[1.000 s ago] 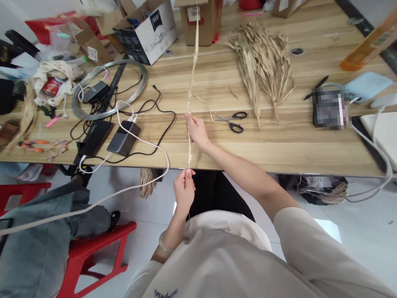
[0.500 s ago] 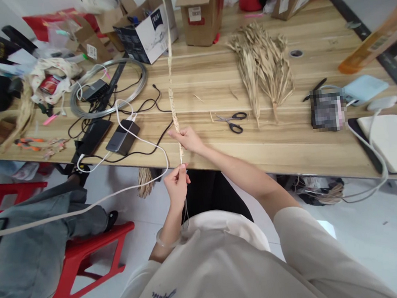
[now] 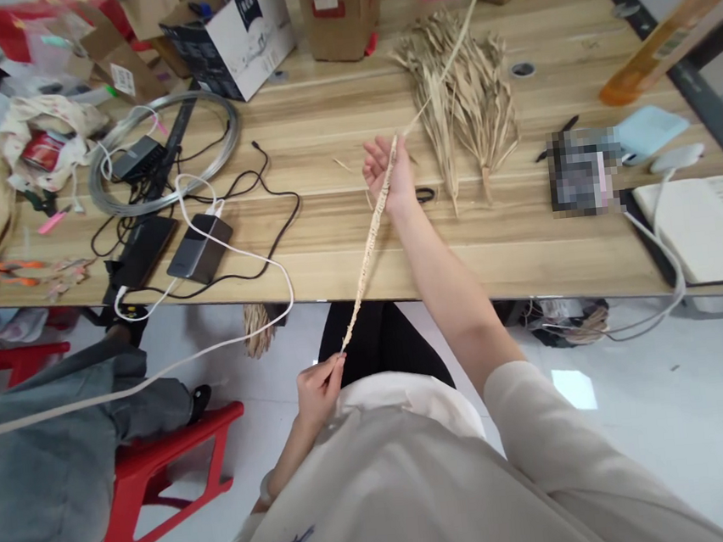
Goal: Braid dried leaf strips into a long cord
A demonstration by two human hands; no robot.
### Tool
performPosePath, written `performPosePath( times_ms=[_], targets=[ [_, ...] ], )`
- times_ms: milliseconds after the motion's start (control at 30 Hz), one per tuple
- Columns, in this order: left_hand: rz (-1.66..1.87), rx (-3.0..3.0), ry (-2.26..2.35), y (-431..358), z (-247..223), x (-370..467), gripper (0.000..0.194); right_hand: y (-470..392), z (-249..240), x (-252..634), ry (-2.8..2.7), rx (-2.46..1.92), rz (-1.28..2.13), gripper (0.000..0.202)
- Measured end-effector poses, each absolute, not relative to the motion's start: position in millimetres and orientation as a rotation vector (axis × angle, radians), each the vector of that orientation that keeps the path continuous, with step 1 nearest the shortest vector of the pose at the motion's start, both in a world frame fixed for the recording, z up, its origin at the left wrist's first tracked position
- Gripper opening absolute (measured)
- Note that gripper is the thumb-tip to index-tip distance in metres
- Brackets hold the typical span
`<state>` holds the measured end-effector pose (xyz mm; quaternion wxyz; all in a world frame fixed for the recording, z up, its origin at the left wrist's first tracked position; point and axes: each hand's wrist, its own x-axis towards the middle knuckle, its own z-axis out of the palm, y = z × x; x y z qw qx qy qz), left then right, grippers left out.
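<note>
One straw-coloured wrapped strip point(image 3: 370, 244) slants across the table point(image 3: 328, 261) edge, left hand point(image 3: 319, 392) pinching its near end, right hand point(image 3: 400, 182) palm-up, loosely spread; probably light, flexible, best held by the ends.

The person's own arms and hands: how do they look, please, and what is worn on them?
The left hand and right hand wear no gloves. A pale bangle is around the left wrist. The light beige right sleeve is short and plain.
</note>
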<state>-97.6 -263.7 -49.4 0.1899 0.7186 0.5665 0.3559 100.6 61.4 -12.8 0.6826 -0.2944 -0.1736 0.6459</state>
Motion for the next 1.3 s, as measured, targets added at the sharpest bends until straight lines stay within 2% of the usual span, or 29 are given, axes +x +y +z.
performPosePath(
  times_ms=[167,633,833,1033,1300],
  targets=[
    [1.008,2.080,1.566,-276,-57,-97,0.023,74,-25,110,-0.391,-0.742,1.417,0.029],
    [0.929,1.949,1.500,-288,-67,-94,0.024,78,-29,112,-0.483,-0.849,1.459,0.034],
    [0.936,1.957,1.519,-290,-72,-98,0.023,74,-27,113,-0.529,-0.683,1.539,0.020],
    [0.950,2.057,1.447,-292,-76,-99,0.024,57,-15,101,-0.493,-0.618,1.634,0.031],
    [0.930,2.020,1.480,-289,-72,-95,0.027,51,-9,95,-0.529,-0.702,1.608,0.028]
  ],
)
